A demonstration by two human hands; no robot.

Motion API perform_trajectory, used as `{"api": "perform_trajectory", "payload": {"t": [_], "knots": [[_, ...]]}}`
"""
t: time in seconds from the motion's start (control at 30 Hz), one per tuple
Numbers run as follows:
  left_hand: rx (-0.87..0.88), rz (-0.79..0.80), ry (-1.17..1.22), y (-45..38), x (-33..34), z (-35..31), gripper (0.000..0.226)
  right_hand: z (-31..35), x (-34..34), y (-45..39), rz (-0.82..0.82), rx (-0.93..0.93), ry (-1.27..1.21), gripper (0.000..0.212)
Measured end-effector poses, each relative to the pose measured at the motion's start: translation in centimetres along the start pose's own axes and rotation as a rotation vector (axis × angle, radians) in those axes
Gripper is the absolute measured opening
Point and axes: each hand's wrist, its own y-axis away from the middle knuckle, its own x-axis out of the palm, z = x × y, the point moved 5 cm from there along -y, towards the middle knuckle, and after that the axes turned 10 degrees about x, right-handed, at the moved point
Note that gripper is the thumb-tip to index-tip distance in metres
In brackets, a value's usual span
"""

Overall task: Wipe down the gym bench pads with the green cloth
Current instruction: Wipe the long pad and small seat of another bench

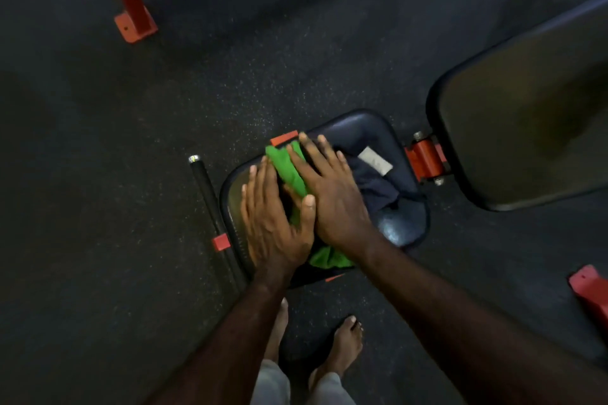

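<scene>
From the head view, both hands lie flat on the seat pad (399, 223), side by side and touching. The left hand (274, 220) presses near the pad's left edge; the right hand (329, 191) covers its middle, fingers reaching toward the far edge. Neither grip is closed: the fingers are straight and spread, pinning the cloth (289, 171) rather than clutching it. The cloth sits bunched under and between the palms, one green fold showing by the far-left corner and another by the near edge under the right wrist. It looks light, soft and limp, likely to ruck up when pushed, so broad palm pressure suits it better than a pinch; holding a folded edge under the fingertips should keep it flat. A dark garment (378, 187) with a white tag lies on the pad's right side. The back pad (526, 128) stands apart, to the right.
</scene>
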Motion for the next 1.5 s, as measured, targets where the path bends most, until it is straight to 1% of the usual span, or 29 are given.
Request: {"api": "perform_trajectory", "payload": {"t": [0.03, 0.1, 0.13, 0.2, 0.27, 0.3, 0.33, 0.4, 0.43, 0.47, 0.53, 0.67, 0.7, 0.73, 0.77, 0.83, 0.87, 0.9, 0.97, 1.03, 1.1, 1.17, 1.2, 1.23, 1.3, 1.33, 1.37, 1.4, 1.5], "knots": [[0.004, 0.005, -0.012, 0.1, 0.0, 0.0, 0.086, -1.0, -0.2, 0.8, 0.011, -0.032, 0.003, 0.063], [0.012, 0.008, -0.057, -0.1, 0.0, -0.1, 0.087, -3.5, -1.2, 1.3, -0.045, 0.038, 0.031, 0.066], [0.012, 0.014, -0.078, 0.0, 0.0, -0.1, 0.088, -4.8, -1.7, 0.9, -0.085, 0.131, 0.031, 0.066], [0.000, 0.029, -0.104, -0.2, 0.1, -0.2, 0.089, -6.5, -3.0, -1.6, -0.157, 0.399, -0.055, 0.063], [-0.007, 0.048, -0.127, -0.1, 0.2, -0.2, 0.090, -6.1, -3.2, -4.3, -0.173, 0.599, -0.151, 0.061], [-0.005, 0.053, -0.132, -0.1, 0.3, -0.2, 0.091, -4.9, -3.2, -5.1, -0.175, 0.581, -0.127, 0.061], [-0.003, 0.053, -0.130, -0.1, 0.3, -0.2, 0.091, -3.5, -2.9, -5.3, -0.167, 0.461, -0.075, 0.062], [-0.006, 0.034, -0.124, 0.0, 0.2, -0.2, 0.091, -0.9, -1.6, -3.4, -0.052, 0.089, -0.004, 0.068], [-0.003, 0.026, -0.125, -0.1, 0.2, -0.3, 0.091, -0.9, -1.4, -2.0, 0.009, -0.032, -0.001, 0.071], [0.000, 0.028, -0.129, 0.0, 0.2, -0.3, 0.090, -1.9, -1.3, -0.8, 0.044, -0.081, -0.003, 0.072], [-0.002, 0.040, -0.146, -0.1, 0.3, -0.3, 0.089, -5.2, -1.9, -0.1, -0.024, 0.009, 0.003, 0.070], [-0.016, 0.078, -0.173, -0.3, 0.5, -0.3, 0.091, -9.8, -4.0, -4.4, -0.216, 0.549, -0.192, 0.059], [-0.020, 0.089, -0.183, -0.3, 0.6, -0.3, 0.091, -9.5, -4.2, -5.8, -0.226, 0.628, -0.209, 0.057], [-0.022, 0.097, -0.193, -0.3, 0.7, -0.3, 0.090, -8.5, -4.2, -6.7, -0.229, 0.634, -0.168, 0.056], [-0.026, 0.102, -0.200, -0.2, 0.7, -0.3, 0.090, -7.3, -3.9, -6.9, -0.223, 0.545, -0.114, 0.058], [-0.033, 0.088, -0.197, -0.3, 0.6, -0.3, 0.088, -4.4, -2.9, -5.0, -0.134, 0.210, -0.048, 0.060], [-0.038, 0.086, -0.192, -0.3, 0.6, -0.4, 0.088, -3.9, -2.4, -3.1, -0.077, 0.088, -0.050, 0.061], [-0.044, 0.094, -0.191, -0.4, 0.6, -0.4, 0.088, -4.3, -2.2, -1.6, -0.039, 0.030, -0.064, 0.063], [-0.052, 0.115, -0.194, -0.3, 0.7, -0.4, 0.088, -7.0, -2.5, 0.5, -0.055, 0.094, -0.091, 0.067], [-0.059, 0.120, -0.195, -0.3, 0.6, -0.3, 0.088, -9.5, -3.1, 0.2, -0.110, 0.291, -0.109, 0.065], [-0.068, 0.126, -0.192, -0.4, 0.8, -0.3, 0.088, -11.0, -3.9, -2.9, -0.181, 0.524, -0.203, 0.059], [-0.063, 0.133, -0.202, -0.4, 0.8, -0.3, 0.088, -11.1, -4.4, -6.4, -0.179, 0.732, -0.291, 0.053], [-0.061, 0.137, -0.210, -0.4, 0.9, -0.3, 0.088, -10.3, -4.6, -7.6, -0.161, 0.731, -0.263, 0.052], [-0.061, 0.137, -0.211, -0.3, 0.9, -0.3, 0.088, -9.3, -4.7, -8.1, -0.160, 0.637, -0.205, 0.054], [-0.061, 0.130, -0.207, -0.3, 0.7, -0.3, 0.088, -7.1, -4.2, -6.5, -0.114, 0.301, -0.112, 0.061], [-0.063, 0.124, -0.206, -0.4, 0.8, -0.3, 0.087, -7.1, -4.0, -4.9, -0.089, 0.191, -0.109, 0.063], [-0.066, 0.122, -0.212, -0.4, 0.8, -0.3, 0.087, -8.0, -3.7, -3.3, -0.074, 0.159, -0.132, 0.064], [-0.068, 0.123, -0.218, -0.3, 0.8, -0.2, 0.087, -9.6, -3.6, -1.8, -0.101, 0.215, -0.166, 0.064], [-0.076, 0.134, -0.217, -0.3, 0.8, -0.3, 0.088, -13.9, -4.2, -1.6, -0.180, 0.624, -0.344, 0.052]]}}
